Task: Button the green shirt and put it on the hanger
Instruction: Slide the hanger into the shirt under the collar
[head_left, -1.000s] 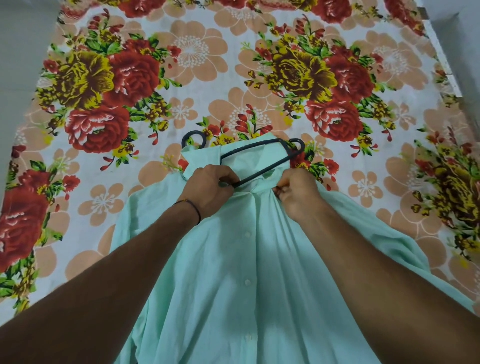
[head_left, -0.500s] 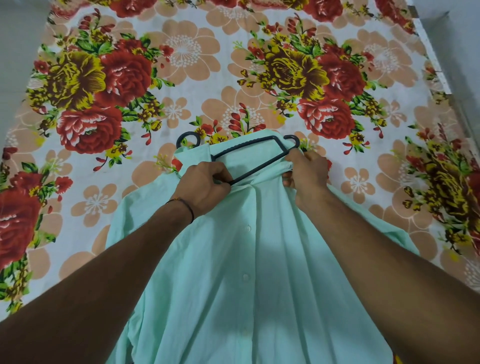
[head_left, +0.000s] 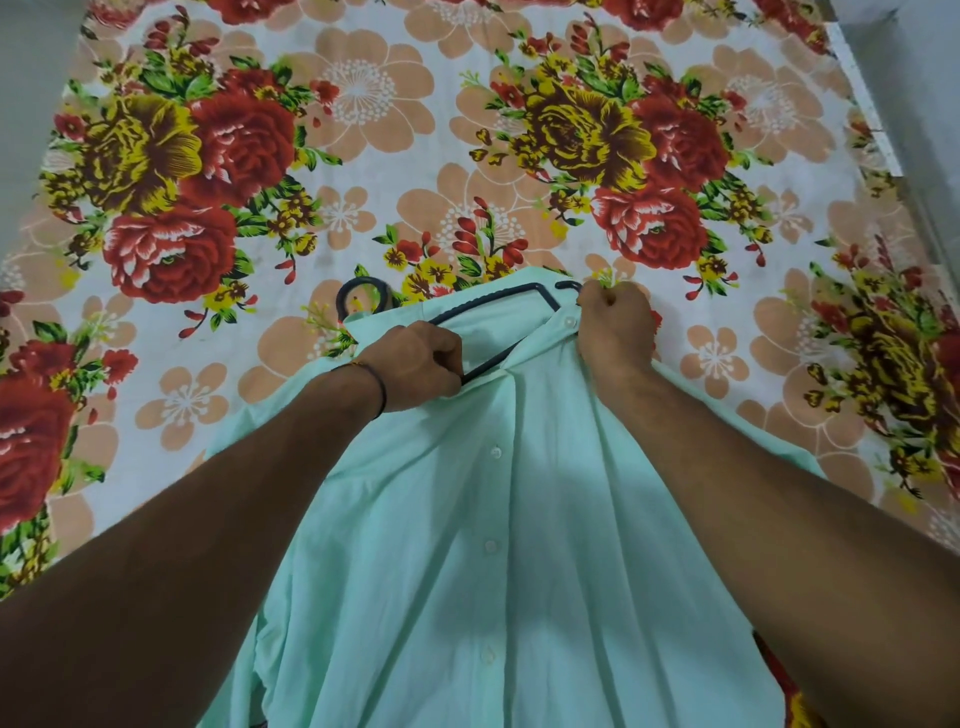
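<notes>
The pale green shirt (head_left: 498, 545) lies front up on the floral bedsheet, its white buttons running down the middle. A black hanger (head_left: 493, 304) sits in the neck opening, its hook poking out at the upper left of the collar. My left hand (head_left: 415, 366) grips the hanger's lower bar together with the left side of the collar. My right hand (head_left: 615, 327) pinches the right collar edge near the hanger's right end and pulls the cloth up over it. The hanger's lower part is hidden under the fabric.
The floral bedsheet (head_left: 363, 156) covers the whole bed beyond the shirt. The bed's right edge and a grey floor strip (head_left: 919, 104) run along the upper right. Grey floor (head_left: 26, 104) also shows at the upper left.
My right hand has moved up and to the right along the collar, drawing the cloth toward the hanger's right end. My left hand has held its grip at the hanger bar.
</notes>
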